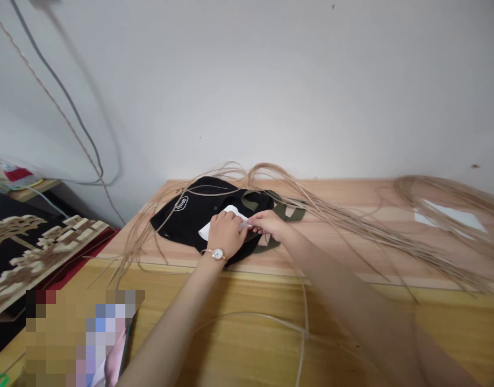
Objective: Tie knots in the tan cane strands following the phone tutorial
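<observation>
A black bag (190, 210) with olive straps (287, 214) lies on the wooden table (271, 333) near the wall. On top of it is a white sheet (231, 210). My left hand (226, 231), with a watch on the wrist, rests closed on the sheet's left part. My right hand (267, 222) pinches the sheet's right edge. Both hands meet over the bag. Part of the sheet is hidden under my fingers.
Long tan reed strands (351, 226) spread across the table from the bag to the right, over a white paper (452, 216). One strand loops near the front edge. A wooden relief panel (33, 252) lies at the left. Cables (69, 107) hang on the wall.
</observation>
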